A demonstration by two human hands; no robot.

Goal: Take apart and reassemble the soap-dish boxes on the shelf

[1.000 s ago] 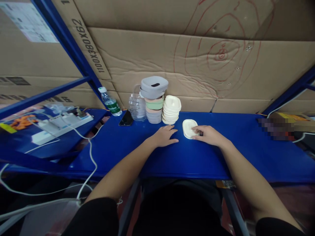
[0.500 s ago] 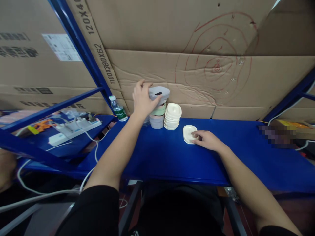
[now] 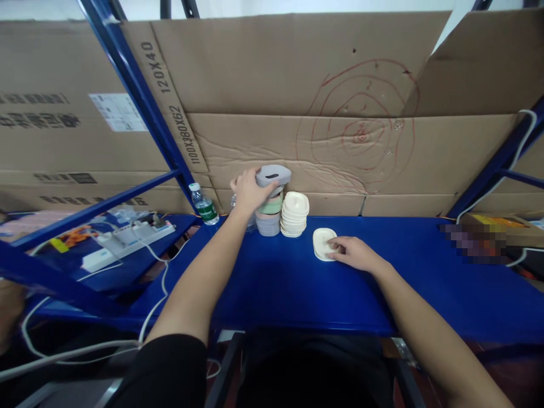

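Observation:
My left hand [image 3: 254,191] is closed around the side of a grey container [image 3: 272,174] with a dark oval mark on its face. That container sits at the top of a stack of pastel containers [image 3: 268,224], a green one and a grey-lilac one among them. Immediately right of the stack rises a pile of cream lids [image 3: 294,218] with rounded corners. My right hand [image 3: 351,252] has its thumb and fingertips closed on another cream lid [image 3: 322,241], which lies on the blue table [image 3: 293,289]. Part of the container stack is hidden behind my left hand.
A water bottle [image 3: 204,204] with a green label stands at the table's left end. Beyond the blue frame post [image 3: 147,93] lies a white power strip [image 3: 127,246] with cables. Cardboard [image 3: 263,133] closes off the back. At far right is an open carton [image 3: 504,224].
My view has tilted upward, so the scene sits lower. My left hand has shifted slightly over the grey container. My right hand stays at the cream lid.

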